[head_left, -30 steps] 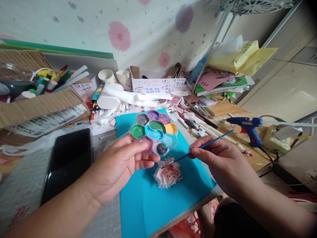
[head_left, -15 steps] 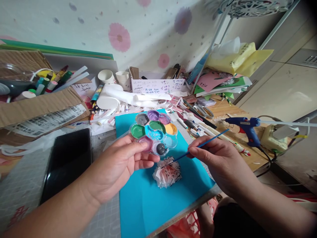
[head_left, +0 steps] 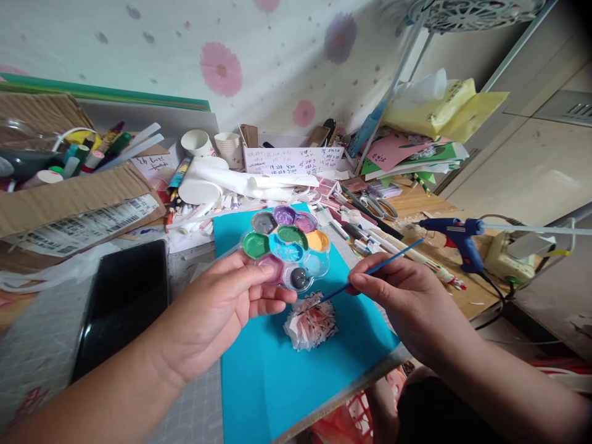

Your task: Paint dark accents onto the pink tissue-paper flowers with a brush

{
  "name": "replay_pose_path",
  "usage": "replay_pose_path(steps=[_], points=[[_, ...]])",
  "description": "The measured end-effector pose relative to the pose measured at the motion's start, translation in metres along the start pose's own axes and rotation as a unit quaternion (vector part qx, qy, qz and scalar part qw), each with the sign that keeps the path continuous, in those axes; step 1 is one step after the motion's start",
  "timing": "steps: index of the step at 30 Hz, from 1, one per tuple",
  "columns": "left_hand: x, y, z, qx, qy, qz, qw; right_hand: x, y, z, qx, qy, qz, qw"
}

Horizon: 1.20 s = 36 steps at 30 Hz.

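Observation:
My left hand (head_left: 231,302) grips a clear flower-shaped paint palette (head_left: 319,266) by its near left edge, thumb on top beside a pink well. Its wells hold several paints, among them green, blue, purple, yellow and black. Between the thumb and fingers of my right hand (head_left: 398,293) is a thin blue paintbrush (head_left: 379,265), slanted down to the left. The brush's tip meets the upper part of a crumpled white paper flower (head_left: 309,327), pinkish in the middle with dark edges. Beneath the flower lies a blue sheet of paper (head_left: 268,382).
A black phone (head_left: 123,308) lies left of the blue sheet. Behind it stands a cardboard box (head_left: 83,213) full of supplies. Markers and scissors (head_left: 379,206) crowd the back. On the right sits a blue glue gun (head_left: 456,231) with its cord.
Almost nothing differs; the whole view has shifted very slightly. Both hands keep their holds, and the brush tip stays at the paper flower.

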<state>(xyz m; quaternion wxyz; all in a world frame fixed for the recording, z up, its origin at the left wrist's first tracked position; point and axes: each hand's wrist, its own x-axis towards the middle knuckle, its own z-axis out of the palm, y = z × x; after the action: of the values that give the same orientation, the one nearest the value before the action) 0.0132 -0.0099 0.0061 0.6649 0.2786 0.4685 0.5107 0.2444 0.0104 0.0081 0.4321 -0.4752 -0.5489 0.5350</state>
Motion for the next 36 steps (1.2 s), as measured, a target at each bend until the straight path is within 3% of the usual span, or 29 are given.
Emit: replay_pose_path(steps=[12,17,29,36], points=[[0.0001,-0.0017,0.0009,-0.011,-0.007,-0.010,1.000,0.0018,-0.0028,-0.0086,0.113,0.023,-0.082,0.990],[-0.0021,-0.0004,0.0027,-0.007,-0.013,-0.018,1.000,0.0021,-0.0008,-0.0049,0.079,0.017,-0.071,0.994],[-0.0040,0.0003,0.0024,-0.006,-0.019,-0.017,1.000,0.0020,-0.0045,-0.0045,0.132,0.025,-0.047,0.990],[0.0010,0.0021,0.0012,0.016,0.011,0.020,1.000,-0.0024,-0.0022,-0.0045,0.100,0.001,-0.030,0.995]])
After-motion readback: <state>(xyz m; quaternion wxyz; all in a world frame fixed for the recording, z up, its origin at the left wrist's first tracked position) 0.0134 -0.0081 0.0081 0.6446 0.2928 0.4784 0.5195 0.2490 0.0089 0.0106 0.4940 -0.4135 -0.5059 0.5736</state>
